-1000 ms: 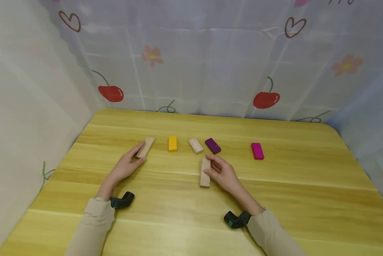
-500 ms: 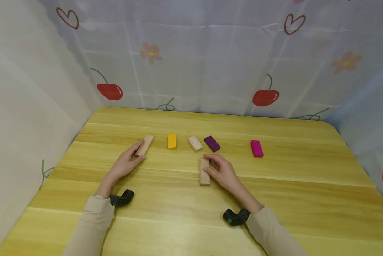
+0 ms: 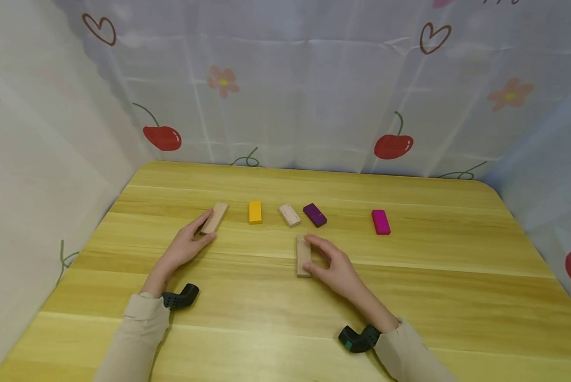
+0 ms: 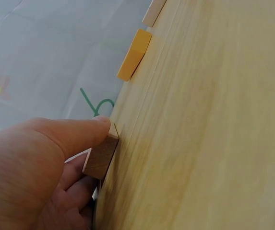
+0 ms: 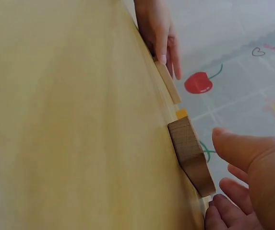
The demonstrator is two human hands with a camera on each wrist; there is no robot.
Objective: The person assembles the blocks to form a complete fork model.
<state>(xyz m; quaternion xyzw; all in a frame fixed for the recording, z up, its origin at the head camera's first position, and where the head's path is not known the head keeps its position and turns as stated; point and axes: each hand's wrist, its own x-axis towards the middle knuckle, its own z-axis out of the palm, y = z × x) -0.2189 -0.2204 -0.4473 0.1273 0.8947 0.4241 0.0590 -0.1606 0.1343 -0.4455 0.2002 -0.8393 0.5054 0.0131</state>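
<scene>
You are at a pale yellow wooden table (image 3: 409,297) with rounded far corners, hemmed in by a curtain (image 3: 314,95) printed with cherries, hearts and flowers. Along the middle lie a yellow block (image 3: 254,211), a small pale block (image 3: 289,215), a purple block (image 3: 315,215) and, well apart to the right, a pink block (image 3: 380,222). Your left hand (image 3: 184,246) pinches the near end of a plain wooden block (image 3: 214,218) lying flat left of the yellow one, thumb on its corner and fingers on the other side. Your right hand (image 3: 334,264) is curled around a second wooden block (image 3: 303,255) just in front of the purple one, fingertips touching its right edge.
</scene>
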